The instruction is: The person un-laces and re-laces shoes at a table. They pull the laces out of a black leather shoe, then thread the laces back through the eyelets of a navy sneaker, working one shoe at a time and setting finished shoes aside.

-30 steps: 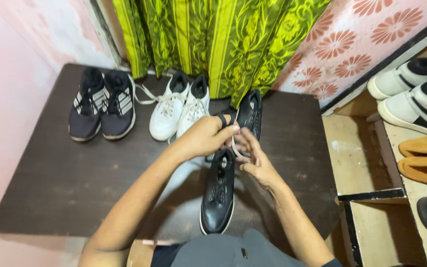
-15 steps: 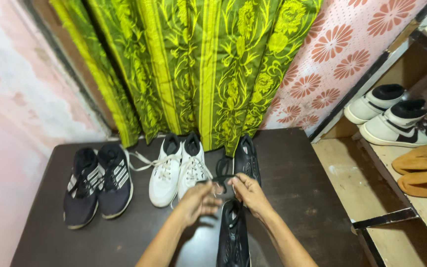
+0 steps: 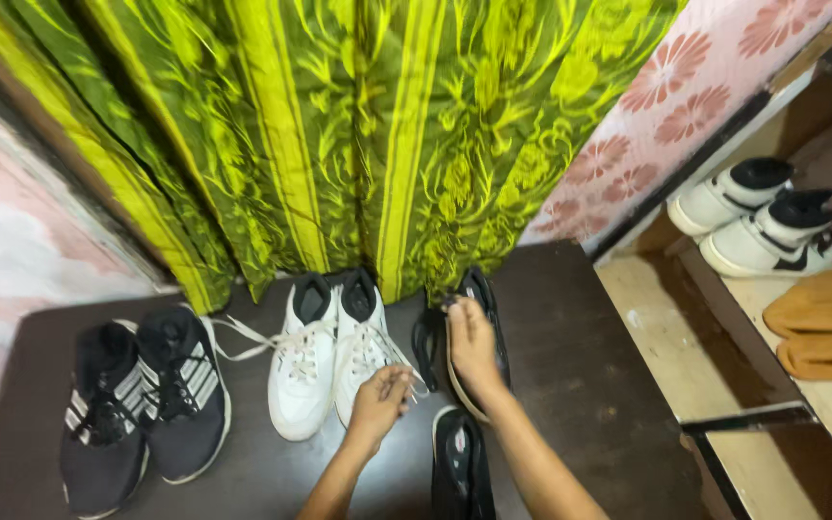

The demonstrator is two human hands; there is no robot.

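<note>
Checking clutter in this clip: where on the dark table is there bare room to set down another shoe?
The table is bare right of the black shoe under the right hand, out to the edge. It is crowded from the white sneakers, by the left hand, to the black striped sneakers.

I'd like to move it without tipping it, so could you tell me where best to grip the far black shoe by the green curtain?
Probably the heel collar of the far black shoe, from above: its opening faces up at the curtain end, and the right hand already covers its middle.
</note>
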